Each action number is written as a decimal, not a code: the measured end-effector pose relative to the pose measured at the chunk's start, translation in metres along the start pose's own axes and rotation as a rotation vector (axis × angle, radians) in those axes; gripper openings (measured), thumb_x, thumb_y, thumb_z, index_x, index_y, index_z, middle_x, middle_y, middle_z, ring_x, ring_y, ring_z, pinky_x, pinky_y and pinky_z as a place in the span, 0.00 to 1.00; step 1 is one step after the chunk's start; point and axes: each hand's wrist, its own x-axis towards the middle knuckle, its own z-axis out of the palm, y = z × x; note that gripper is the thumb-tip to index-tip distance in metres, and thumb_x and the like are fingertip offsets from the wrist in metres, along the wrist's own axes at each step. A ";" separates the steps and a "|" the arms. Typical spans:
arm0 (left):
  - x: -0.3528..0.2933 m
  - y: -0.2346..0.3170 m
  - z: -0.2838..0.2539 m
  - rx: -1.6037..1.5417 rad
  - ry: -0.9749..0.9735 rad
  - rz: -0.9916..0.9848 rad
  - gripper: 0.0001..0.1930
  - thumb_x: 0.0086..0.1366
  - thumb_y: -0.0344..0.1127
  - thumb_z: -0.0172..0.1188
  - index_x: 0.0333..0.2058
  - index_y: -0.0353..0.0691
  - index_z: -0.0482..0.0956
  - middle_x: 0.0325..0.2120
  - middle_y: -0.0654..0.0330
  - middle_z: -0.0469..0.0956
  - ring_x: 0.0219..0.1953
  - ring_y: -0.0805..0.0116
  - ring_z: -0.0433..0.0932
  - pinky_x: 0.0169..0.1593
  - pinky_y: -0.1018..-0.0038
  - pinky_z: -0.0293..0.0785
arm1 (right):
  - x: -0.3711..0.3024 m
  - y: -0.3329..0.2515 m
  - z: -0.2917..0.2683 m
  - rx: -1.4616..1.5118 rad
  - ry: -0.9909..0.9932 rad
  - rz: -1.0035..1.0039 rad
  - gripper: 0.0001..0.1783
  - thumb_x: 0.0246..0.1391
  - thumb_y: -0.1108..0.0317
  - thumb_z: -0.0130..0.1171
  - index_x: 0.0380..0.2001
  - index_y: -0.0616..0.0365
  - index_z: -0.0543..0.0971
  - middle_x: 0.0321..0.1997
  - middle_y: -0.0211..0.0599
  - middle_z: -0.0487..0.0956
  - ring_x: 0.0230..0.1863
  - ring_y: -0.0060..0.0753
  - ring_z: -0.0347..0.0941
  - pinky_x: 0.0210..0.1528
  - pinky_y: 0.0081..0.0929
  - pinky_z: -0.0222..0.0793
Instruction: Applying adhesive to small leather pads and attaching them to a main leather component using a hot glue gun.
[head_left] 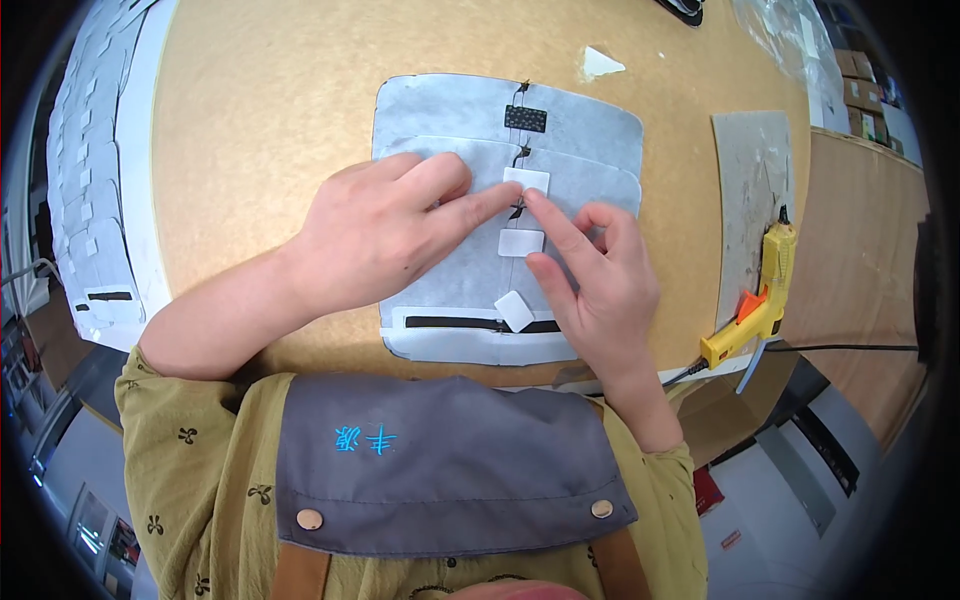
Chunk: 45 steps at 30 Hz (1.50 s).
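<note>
A pale grey-blue fabric panel lies flat on the table, with a second layer over its lower part. Down its middle run thin dark lines with small black tufts. A white square patch sits on this line, and the index fingertips of both hands press at its lower edge. My left hand has its index finger stretched out and the others curled, holding nothing. On my right hand, thumb and index finger are spread apart. Between them lies another white patch; a tilted white patch overlaps a black zipper strip.
A black textured patch is at the panel's top. To the right, a yellow glue gun rests by a stained grey board, its cord trailing right. Stacked grey panels stand at the left. A white scrap lies beyond the panel.
</note>
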 end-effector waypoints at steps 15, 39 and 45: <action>0.003 0.003 0.000 -0.002 -0.005 -0.042 0.25 0.56 0.31 0.66 0.54 0.55 0.80 0.29 0.67 0.72 0.25 0.71 0.74 0.26 0.75 0.72 | 0.001 0.000 0.004 -0.044 0.020 0.033 0.28 0.49 0.53 0.69 0.56 0.39 0.80 0.38 0.27 0.70 0.31 0.27 0.69 0.29 0.25 0.68; 0.007 0.022 -0.003 -0.236 0.014 -0.197 0.16 0.53 0.31 0.70 0.43 0.46 0.83 0.25 0.64 0.72 0.23 0.70 0.74 0.25 0.73 0.70 | 0.000 0.004 0.005 0.010 0.053 0.043 0.25 0.50 0.55 0.69 0.53 0.41 0.81 0.37 0.27 0.71 0.32 0.28 0.72 0.30 0.25 0.70; 0.007 0.023 -0.002 -0.245 0.003 -0.204 0.19 0.54 0.30 0.69 0.46 0.48 0.83 0.25 0.65 0.73 0.22 0.70 0.74 0.25 0.72 0.70 | 0.000 0.005 0.005 0.008 0.052 0.041 0.26 0.49 0.55 0.69 0.54 0.42 0.81 0.37 0.28 0.72 0.33 0.29 0.72 0.31 0.26 0.70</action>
